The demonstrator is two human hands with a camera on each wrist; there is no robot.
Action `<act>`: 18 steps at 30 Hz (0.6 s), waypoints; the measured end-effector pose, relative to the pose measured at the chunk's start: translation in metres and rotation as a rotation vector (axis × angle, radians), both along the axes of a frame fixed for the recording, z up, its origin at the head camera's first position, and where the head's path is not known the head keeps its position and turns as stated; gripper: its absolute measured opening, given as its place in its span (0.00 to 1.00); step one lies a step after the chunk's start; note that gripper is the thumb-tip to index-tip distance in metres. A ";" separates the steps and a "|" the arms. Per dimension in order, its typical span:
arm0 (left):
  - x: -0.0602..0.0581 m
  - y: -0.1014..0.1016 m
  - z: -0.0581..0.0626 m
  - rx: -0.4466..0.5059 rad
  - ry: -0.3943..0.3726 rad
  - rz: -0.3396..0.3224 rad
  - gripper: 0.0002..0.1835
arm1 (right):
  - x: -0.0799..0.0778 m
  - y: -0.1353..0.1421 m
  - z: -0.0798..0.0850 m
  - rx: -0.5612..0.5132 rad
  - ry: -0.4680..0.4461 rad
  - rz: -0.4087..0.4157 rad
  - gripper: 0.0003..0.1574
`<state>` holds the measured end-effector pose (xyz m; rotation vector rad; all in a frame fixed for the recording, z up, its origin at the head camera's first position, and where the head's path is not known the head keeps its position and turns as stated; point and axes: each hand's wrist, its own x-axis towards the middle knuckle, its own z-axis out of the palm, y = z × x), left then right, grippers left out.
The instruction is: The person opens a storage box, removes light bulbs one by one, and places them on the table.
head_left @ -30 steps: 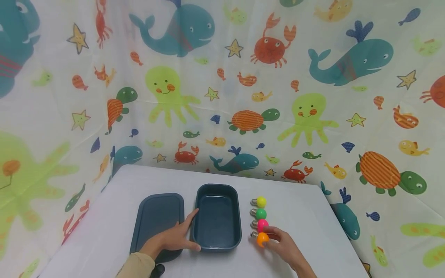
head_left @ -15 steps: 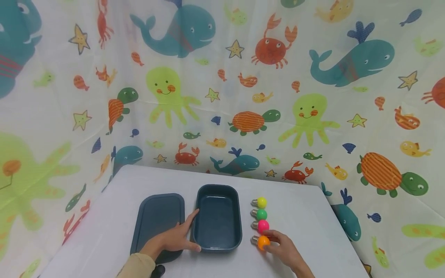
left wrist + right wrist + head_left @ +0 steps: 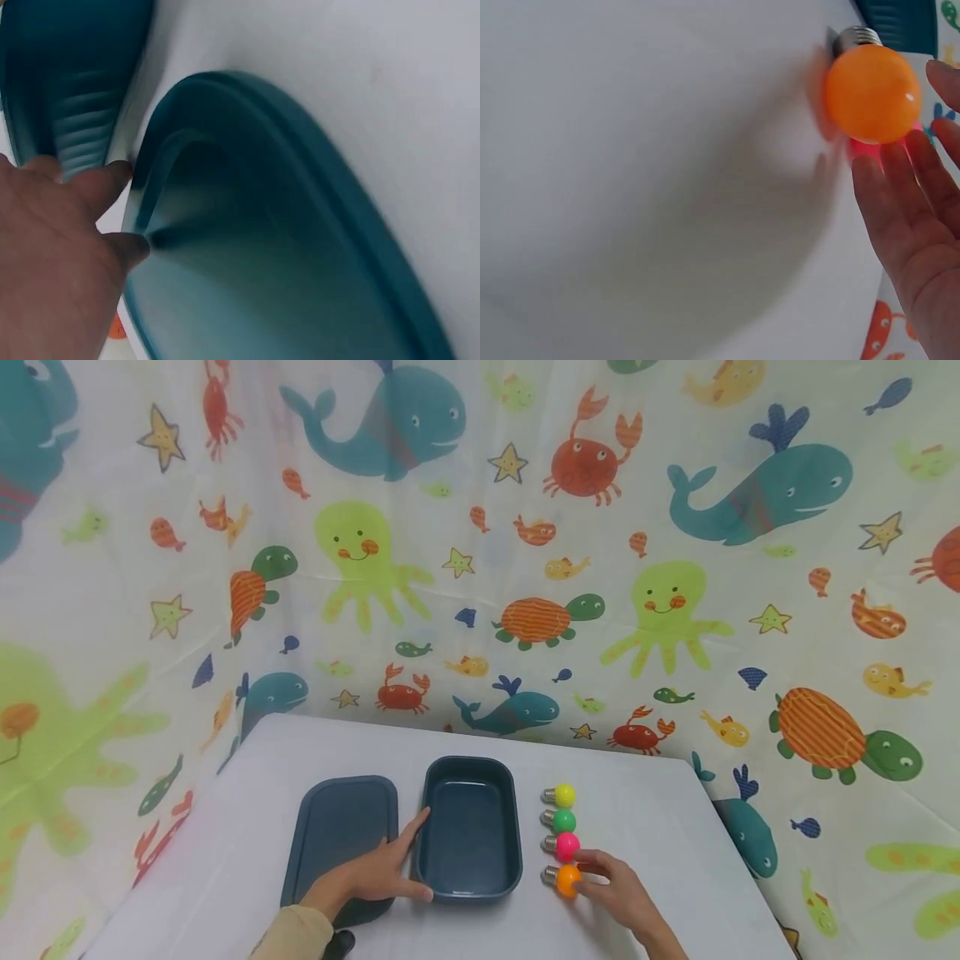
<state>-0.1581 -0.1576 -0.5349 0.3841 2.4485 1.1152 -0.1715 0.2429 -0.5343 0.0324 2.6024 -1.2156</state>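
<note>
Four-sided and deep, a dark blue box (image 3: 467, 835) stands without its lid mid-table. My left hand (image 3: 378, 870) rests at its left side with thumb and fingers spread along the wall; in the left wrist view those fingers (image 3: 101, 184) are straight. Beside it lies a flat matching lid (image 3: 345, 822), partly under that hand. My right hand (image 3: 611, 885) is at the orange light bulb (image 3: 568, 881), fingers loosely extended, thumb apart from them. In the right wrist view the orange bulb (image 3: 874, 94) lies on the table, its screw base toward the box, fingertips right at its globe.
Behind the orange bulb, a pink bulb (image 3: 567, 845), a green bulb (image 3: 564, 821) and a yellow bulb (image 3: 564, 795) lie in a column, bases pointing left. A white table (image 3: 645, 810) lies under everything. A sea-animal curtain (image 3: 450, 527) hangs behind and at both sides.
The orange bulb has been turned slightly and lies more level with the others. My right fingers have loosened from it. The left hand and box stay put.
</note>
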 end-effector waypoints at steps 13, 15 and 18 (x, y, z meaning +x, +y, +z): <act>-0.017 -0.025 -0.002 -0.056 0.474 0.366 0.30 | -0.016 0.008 0.004 0.133 0.356 -0.083 0.28; -0.017 -0.030 -0.005 -0.105 0.544 0.404 0.28 | -0.017 0.009 0.003 0.173 0.407 -0.063 0.29; -0.018 -0.038 -0.008 -0.171 0.604 0.417 0.27 | -0.019 0.011 0.002 0.249 0.450 -0.032 0.31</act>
